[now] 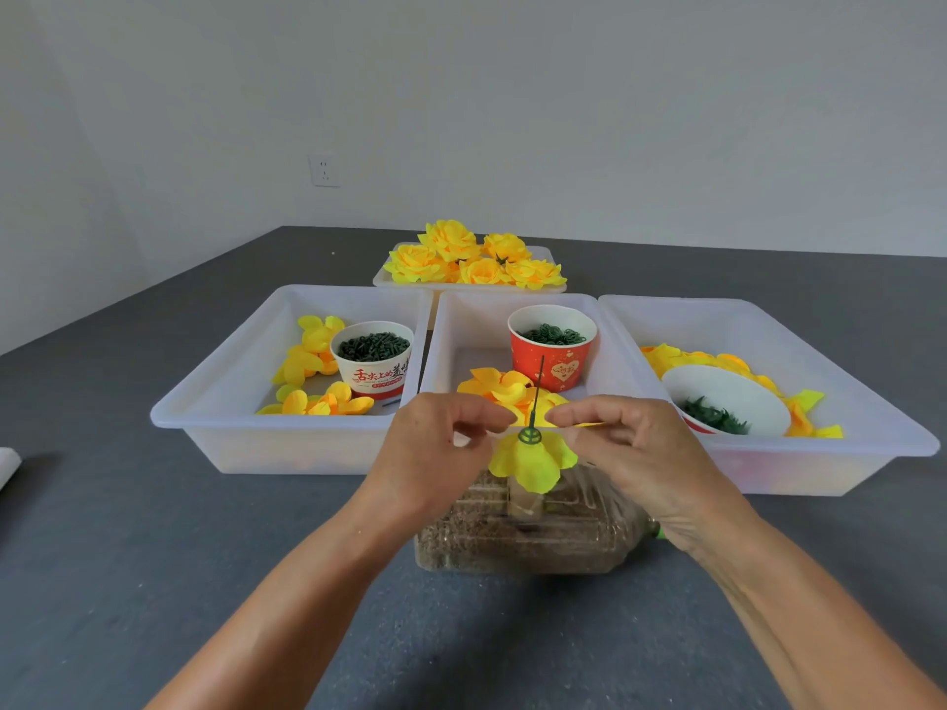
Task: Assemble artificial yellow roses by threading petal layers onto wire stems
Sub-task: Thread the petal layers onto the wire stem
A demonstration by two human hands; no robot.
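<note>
left hand [435,443]: fingers curled, pinching the left edge of the petal layer [530,461].
right hand [628,440]: fingers curled, pinching the right edge of the same petal layer.
petal layer: yellow, held between the hands, hanging down toward the viewer, threaded on the wire stem [537,397].
wire stem: dark green, upright between the fingertips, with a round green disc [529,436] sitting on the petals.
bottle [512,525]: clear plastic, lying on the worktop [153,556] right under the hands, filled with brownish grains; the petals hide part of it.
middle tray [476,320]: just beyond the hands, holds loose yellow petals [499,384] and a red cup [553,345] of green rings; the hands cover its near rim.
left tray [230,366]: beyond and left of the left hand, holds yellow petals and a white cup [373,358] of dark green pieces.
right tray [820,351]: beyond and right of the right hand, holds yellow petals and a tilted white bowl [727,402] with green pieces inside.
far tray [389,279]: well beyond the hands, piled with finished yellow roses [474,256].
wall socket [324,170]: on the wall, far behind.
</note>
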